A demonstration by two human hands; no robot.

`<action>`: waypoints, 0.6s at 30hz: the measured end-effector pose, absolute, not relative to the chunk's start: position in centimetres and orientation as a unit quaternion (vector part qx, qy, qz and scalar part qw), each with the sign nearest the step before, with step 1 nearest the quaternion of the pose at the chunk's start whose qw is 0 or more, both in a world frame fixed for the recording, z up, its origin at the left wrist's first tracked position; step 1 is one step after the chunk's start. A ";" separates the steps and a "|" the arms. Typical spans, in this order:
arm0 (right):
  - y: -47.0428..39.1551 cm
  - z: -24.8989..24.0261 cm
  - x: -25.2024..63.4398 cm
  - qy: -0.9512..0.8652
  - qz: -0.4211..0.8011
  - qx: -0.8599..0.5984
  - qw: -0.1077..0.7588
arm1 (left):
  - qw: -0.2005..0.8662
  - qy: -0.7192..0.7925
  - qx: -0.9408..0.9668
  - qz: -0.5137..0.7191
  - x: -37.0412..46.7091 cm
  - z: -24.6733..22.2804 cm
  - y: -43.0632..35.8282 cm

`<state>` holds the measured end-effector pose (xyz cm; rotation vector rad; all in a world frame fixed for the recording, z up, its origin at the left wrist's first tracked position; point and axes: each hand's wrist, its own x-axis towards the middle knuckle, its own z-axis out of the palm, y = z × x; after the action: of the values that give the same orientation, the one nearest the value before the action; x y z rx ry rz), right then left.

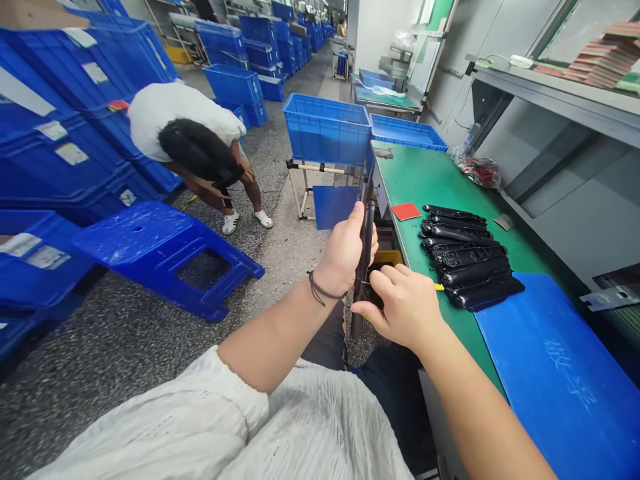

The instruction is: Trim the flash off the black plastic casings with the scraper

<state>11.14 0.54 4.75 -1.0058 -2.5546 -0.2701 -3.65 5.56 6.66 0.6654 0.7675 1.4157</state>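
Note:
My left hand [345,250] is closed around a long black plastic part [367,243], held upright above my lap at the table's left edge. My right hand [405,303] is closed on a slim tool [439,287]; its yellow end shows behind my fingers. A thin metallic tip pokes out of that hand toward the lower half of the black part; whether it touches I cannot tell. Several similar black plastic parts [467,257] lie side by side in a row on the green tabletop [430,177], right of my hands.
A blue sheet [555,360] and a red square [406,211] lie on the table. Behind it stands a blue crate [327,130] on a pipe frame. A blue stool [145,233] and stacked blue bins [60,133] are at left, where a person [190,133] bends over.

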 end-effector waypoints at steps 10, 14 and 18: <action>-0.1 4.0 10.2 -0.928 -0.076 -0.342 0.126 | 0.640 0.364 0.217 0.641 -5.9 6.4 8.7; 0.1 3.1 10.0 -0.921 -0.128 -0.342 0.136 | 0.636 0.367 0.168 0.658 -6.8 5.1 10.0; 0.2 2.2 9.7 -0.898 -0.192 -0.340 0.203 | 0.631 0.374 0.107 0.671 -7.8 3.6 11.3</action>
<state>9.68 0.15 2.18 -0.9504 -2.5068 -0.5350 -7.80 11.31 3.64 0.2449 0.8565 1.5370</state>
